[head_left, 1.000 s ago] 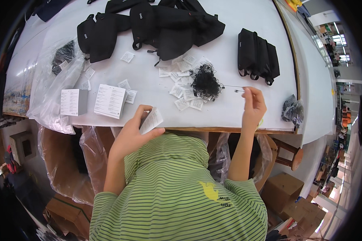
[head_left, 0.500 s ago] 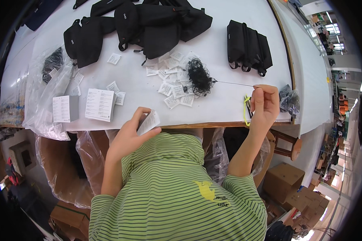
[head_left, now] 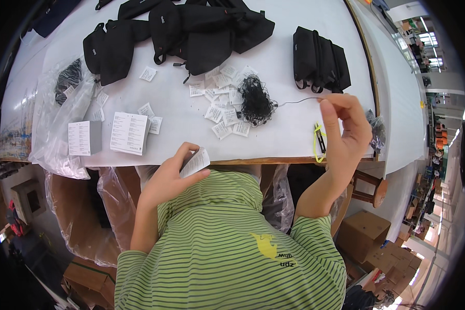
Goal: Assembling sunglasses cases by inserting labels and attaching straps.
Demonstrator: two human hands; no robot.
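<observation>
Right hand lifted, curled inward, pinching a black cord, left hand low, gripping white tags.

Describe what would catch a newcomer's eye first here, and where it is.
A tangle of black string sits on the white table, one strand running to the right hand. The left hand holds white cards by the near edge. Black bags crowd the table's far side.

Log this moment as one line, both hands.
Left hand: holding white cards | Right hand: holding dark strand | Strand: runs to black tangle | Small white slips: mostly left of tangle
</observation>
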